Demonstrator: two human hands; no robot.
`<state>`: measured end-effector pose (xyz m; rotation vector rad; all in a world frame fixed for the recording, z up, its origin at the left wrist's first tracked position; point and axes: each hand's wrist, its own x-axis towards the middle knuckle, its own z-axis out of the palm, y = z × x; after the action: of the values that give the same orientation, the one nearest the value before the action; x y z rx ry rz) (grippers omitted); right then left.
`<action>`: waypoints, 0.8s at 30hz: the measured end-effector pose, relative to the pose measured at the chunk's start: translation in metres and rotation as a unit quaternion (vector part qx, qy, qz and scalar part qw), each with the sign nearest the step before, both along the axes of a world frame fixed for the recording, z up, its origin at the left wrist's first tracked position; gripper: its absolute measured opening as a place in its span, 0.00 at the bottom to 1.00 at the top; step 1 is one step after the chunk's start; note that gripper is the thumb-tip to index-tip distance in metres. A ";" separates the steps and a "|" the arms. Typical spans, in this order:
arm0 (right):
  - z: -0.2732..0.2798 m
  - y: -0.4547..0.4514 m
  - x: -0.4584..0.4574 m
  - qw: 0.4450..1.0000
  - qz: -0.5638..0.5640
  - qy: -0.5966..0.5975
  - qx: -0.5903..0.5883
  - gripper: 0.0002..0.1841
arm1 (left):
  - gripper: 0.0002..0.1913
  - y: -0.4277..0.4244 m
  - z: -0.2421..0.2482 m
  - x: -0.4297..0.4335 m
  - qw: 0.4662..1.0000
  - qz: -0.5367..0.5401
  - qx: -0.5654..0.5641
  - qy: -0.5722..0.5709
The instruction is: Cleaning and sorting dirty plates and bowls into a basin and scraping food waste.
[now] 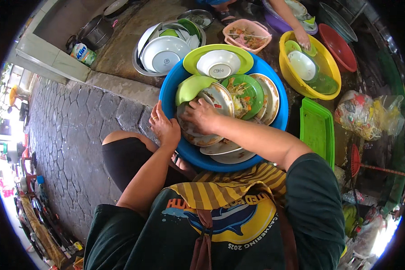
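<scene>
A large blue plastic basin [281,98] stands before me, piled with dirty plates and bowls. My left hand [165,127], with a ring on it, lies against the basin's left rim; whether it grips the rim is unclear. Inside the basin my right hand [202,116] reaches onto a stack of soiled white plates [222,94]; its fingertips are partly hidden. A light green bowl [193,88] tilts just above those fingers. Food scraps cover a green plate [256,98] on the right. At the far side, an upturned white bowl [218,64] sits on a lime-green oval plate [246,60].
Another person's hand [303,38] reaches into a yellow basin [334,72] of dishes and water. A pink basket [248,25] holds food waste. Metal basin [136,65] with bowls, green tray [317,135], filled plastic bag [354,114] and red basin [337,47] stand around.
</scene>
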<state>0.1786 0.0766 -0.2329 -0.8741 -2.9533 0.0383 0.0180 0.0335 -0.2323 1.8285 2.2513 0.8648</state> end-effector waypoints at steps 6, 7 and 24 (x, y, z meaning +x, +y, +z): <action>-0.012 0.009 -0.006 0.997 0.044 -0.051 0.042 0.19 | 0.35 -0.002 0.001 -0.001 1.000 0.009 -0.019 -0.021; -0.013 0.009 -0.008 0.997 0.033 -0.063 0.035 0.15 | 0.35 -0.001 0.000 -0.002 1.000 0.008 -0.019 -0.021; -0.033 0.014 -0.005 0.997 0.057 0.048 0.016 0.11 | 0.34 0.002 0.000 0.002 1.000 -0.020 0.004 -0.012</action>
<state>0.1738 0.0909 -0.2659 -0.6777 -2.9017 0.0385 0.0200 0.0354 -0.2324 1.8514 2.1919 0.8853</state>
